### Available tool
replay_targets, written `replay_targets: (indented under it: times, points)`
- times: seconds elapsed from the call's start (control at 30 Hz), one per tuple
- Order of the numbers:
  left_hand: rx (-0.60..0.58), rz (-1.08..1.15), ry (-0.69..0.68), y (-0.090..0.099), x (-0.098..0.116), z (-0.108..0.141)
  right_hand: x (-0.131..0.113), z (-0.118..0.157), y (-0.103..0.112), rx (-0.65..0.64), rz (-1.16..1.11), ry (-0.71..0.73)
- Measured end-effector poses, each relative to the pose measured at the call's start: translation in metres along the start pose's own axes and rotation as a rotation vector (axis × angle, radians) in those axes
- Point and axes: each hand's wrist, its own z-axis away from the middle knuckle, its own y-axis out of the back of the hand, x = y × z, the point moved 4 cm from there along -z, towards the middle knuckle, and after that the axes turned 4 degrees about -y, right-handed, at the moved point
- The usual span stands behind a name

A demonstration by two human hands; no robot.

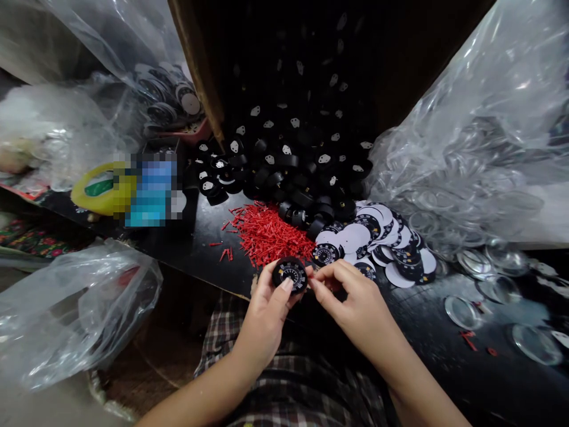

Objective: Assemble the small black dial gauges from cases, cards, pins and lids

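Note:
My left hand grips a round black gauge at the table's front edge. White numbers and a yellow mark show on its dial face, and my thumb rests on it. Close by the gauge's right side, my right hand is closed in a pinch; what its fingertips hold is too small to make out. Behind the gauge lies a heap of small red pointers. Right of that heap, flat dial discs are piled, some white side up, others showing black printed faces.
Many black round housings fill the back of the table. Clear plastic bags bulge at the right, near clear round covers. To the left stands a roll of yellow tape. Another plastic bag hangs at the lower left.

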Motion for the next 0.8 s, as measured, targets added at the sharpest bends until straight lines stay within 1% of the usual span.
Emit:
replay_targets:
  times: [0.07,0.13,0.23,0.33,0.4,0.5,0.63,0.8]
  points:
    - [-0.029,-0.052,-0.048,0.001,0.002,0.001,-0.004,0.001,0.001,0.022,-0.002,-0.001]
    - [-0.020,-0.078,-0.071,0.001,0.004,-0.001,-0.008,0.003,0.003,0.039,-0.032,0.014]
    - [-0.007,-0.128,-0.050,-0.001,0.002,-0.009,-0.012,0.006,0.004,0.045,-0.064,0.053]
    - [-0.072,-0.199,-0.027,-0.008,-0.003,-0.014,-0.014,0.006,0.003,0.050,-0.002,0.085]
    - [-0.110,-0.247,-0.044,-0.012,-0.005,-0.014,-0.013,0.006,0.003,0.055,0.042,0.093]
    - [-0.143,-0.306,-0.076,-0.017,-0.002,-0.011,-0.013,0.005,0.003,0.055,0.056,0.089]
    - [-0.125,-0.369,-0.079,-0.019,0.008,-0.007,-0.015,0.006,0.004,0.040,0.011,0.076]
    - [-0.106,-0.430,-0.122,-0.019,0.015,-0.004,-0.016,0.009,0.006,0.009,-0.034,0.058]
